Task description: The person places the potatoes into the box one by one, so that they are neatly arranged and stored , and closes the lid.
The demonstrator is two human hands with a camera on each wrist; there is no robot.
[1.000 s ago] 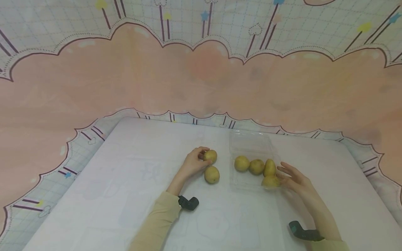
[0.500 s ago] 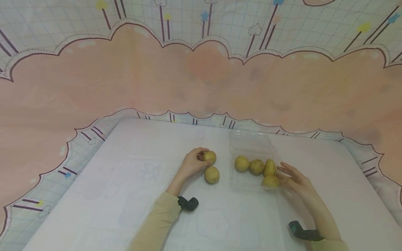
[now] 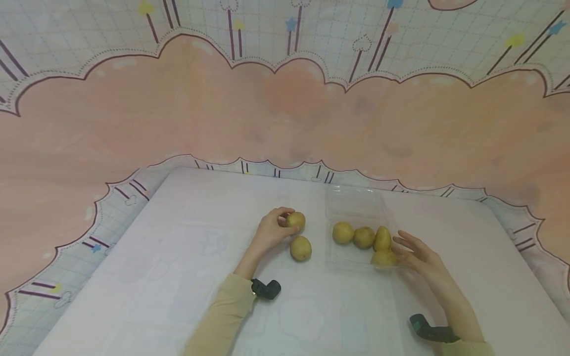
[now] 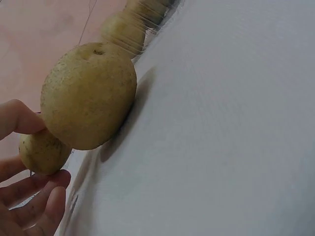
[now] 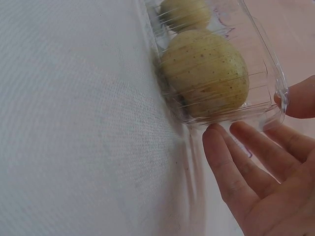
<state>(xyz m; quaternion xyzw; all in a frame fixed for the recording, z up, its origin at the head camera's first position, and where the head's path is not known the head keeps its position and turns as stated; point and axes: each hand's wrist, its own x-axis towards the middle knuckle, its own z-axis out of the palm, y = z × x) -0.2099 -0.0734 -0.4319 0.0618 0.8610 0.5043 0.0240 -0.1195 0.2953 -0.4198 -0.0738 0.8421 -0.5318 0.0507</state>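
Observation:
My left hand (image 3: 269, 231) holds a potato (image 3: 296, 221) between thumb and fingertips, left of the clear plastic container (image 3: 336, 259). In the left wrist view the held potato (image 4: 44, 153) is partly hidden behind a larger, nearer potato (image 4: 88, 98). That nearer potato (image 3: 301, 248) lies on the white table, just in front of my left hand. On the container's right side is my right hand (image 3: 418, 254). In the right wrist view its thumb (image 5: 300, 98) is at the rim and its fingers (image 5: 219, 147) meet the outer wall, pinching the edge.
Several potatoes (image 3: 343, 232) sit inside the container, lined along its back and right side. The container's transparent lid (image 3: 354, 200) is folded back behind it. The white table (image 3: 178, 257) ends at a patterned cloth backdrop (image 3: 276, 118).
My left hand has shifted slightly left with the potato in its fingers. The right hand, the container and the other potatoes stay where they were.

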